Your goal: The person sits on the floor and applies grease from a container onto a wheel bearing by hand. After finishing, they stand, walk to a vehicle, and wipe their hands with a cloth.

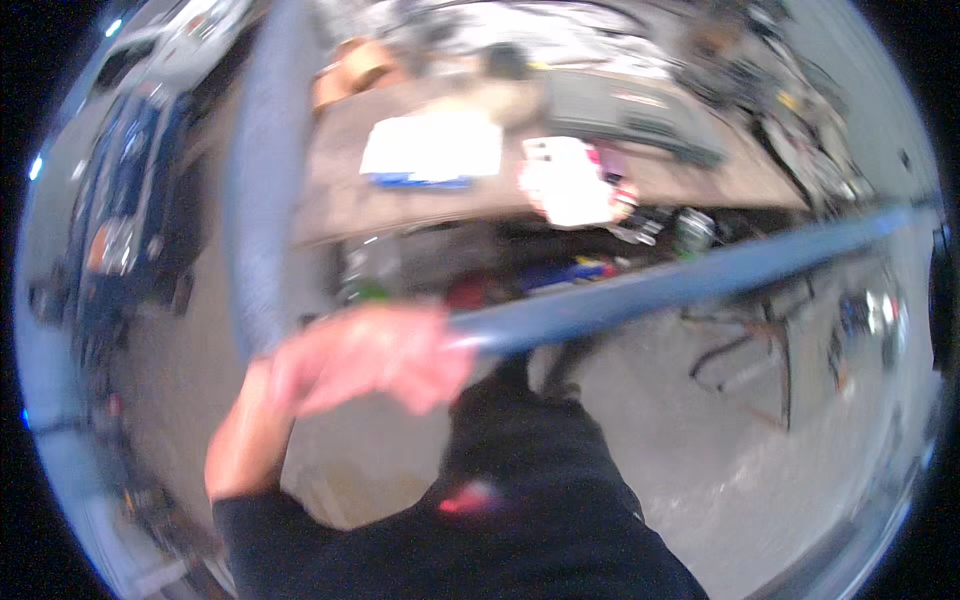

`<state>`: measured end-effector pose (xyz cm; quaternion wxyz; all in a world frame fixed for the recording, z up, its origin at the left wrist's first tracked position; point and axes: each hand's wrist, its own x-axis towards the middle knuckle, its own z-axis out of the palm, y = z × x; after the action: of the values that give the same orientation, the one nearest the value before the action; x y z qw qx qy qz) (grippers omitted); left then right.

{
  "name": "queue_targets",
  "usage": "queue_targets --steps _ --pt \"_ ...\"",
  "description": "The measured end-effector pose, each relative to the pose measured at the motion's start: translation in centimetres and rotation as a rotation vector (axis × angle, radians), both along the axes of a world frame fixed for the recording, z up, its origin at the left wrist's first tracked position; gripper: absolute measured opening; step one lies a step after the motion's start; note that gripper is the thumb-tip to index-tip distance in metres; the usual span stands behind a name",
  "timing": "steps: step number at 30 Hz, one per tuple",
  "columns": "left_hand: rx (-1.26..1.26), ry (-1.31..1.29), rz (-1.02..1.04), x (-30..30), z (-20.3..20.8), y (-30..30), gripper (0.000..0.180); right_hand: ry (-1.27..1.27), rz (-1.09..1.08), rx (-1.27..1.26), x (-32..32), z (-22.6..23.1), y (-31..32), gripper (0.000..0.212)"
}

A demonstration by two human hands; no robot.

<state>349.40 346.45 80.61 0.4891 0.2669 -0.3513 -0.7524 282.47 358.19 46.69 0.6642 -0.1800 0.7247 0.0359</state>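
Note:
My left hand (375,355), smeared by motion, is closed over the near end of a long blue bar (690,285). The bar runs from the hand to the far right, rising slightly. A thick blue upright (262,190) stands at the left and reaches down to my left wrist. Whether it joins the bar is hidden by the hand. My right hand is not in the picture.
Beyond the bar is a cluttered brown workbench (340,205) with a dark grey case (630,112), a white sheet-like item (432,146) and a white-and-red package (570,182). A metal stand (770,370) is on the grey floor at right. Dark blue equipment (130,180) stands left.

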Motion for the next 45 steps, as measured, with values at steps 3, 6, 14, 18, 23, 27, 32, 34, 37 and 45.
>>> queue_targets --steps 3,6,14,18,23,27,32,34,37,45 --pt "0.103 0.081 -0.089 -4.9 -4.7 7.5 0.055 -0.041 0.107 -0.004 0.4 -2.9 0.6 0.085" --pt "0.746 -0.323 0.137 -9.7 -20.3 11.2 0.065 -0.066 0.061 -0.020 0.0 -6.0 3.5 0.086" --pt "1.485 -0.356 0.341 -19.7 -37.5 19.0 0.061 -0.210 0.116 -0.026 -0.9 -13.5 8.4 0.091" --pt "1.228 -0.781 0.215 -19.3 -37.5 15.6 0.061 -0.253 0.110 -0.069 1.2 -16.0 10.2 0.093" --pt "1.037 -1.093 0.089 -18.3 -38.0 13.2 0.060 -0.278 0.134 -0.116 3.3 -18.0 9.0 0.096" --pt "0.874 -1.356 -0.029 -17.0 -38.0 10.1 0.060 -0.288 0.113 -0.195 5.0 -20.7 4.8 0.098" --pt "0.766 -1.622 -0.138 -16.1 -41.8 5.1 0.059 -0.072 0.122 -0.206 9.7 -23.1 1.3 0.088" --pt "0.730 -1.719 -0.211 -15.9 -42.4 2.9 0.059 -0.061 0.251 -0.269 10.4 -28.3 2.7 0.060" --pt "0.679 -1.835 -0.292 -14.4 -44.5 1.7 0.058 0.007 0.641 -0.170 10.0 -23.3 1.9 0.051" --pt "0.129 -1.637 -1.046 -23.7 -48.0 -0.4 0.077 0.319 0.144 -0.290 10.5 -25.9 6.8 0.047"
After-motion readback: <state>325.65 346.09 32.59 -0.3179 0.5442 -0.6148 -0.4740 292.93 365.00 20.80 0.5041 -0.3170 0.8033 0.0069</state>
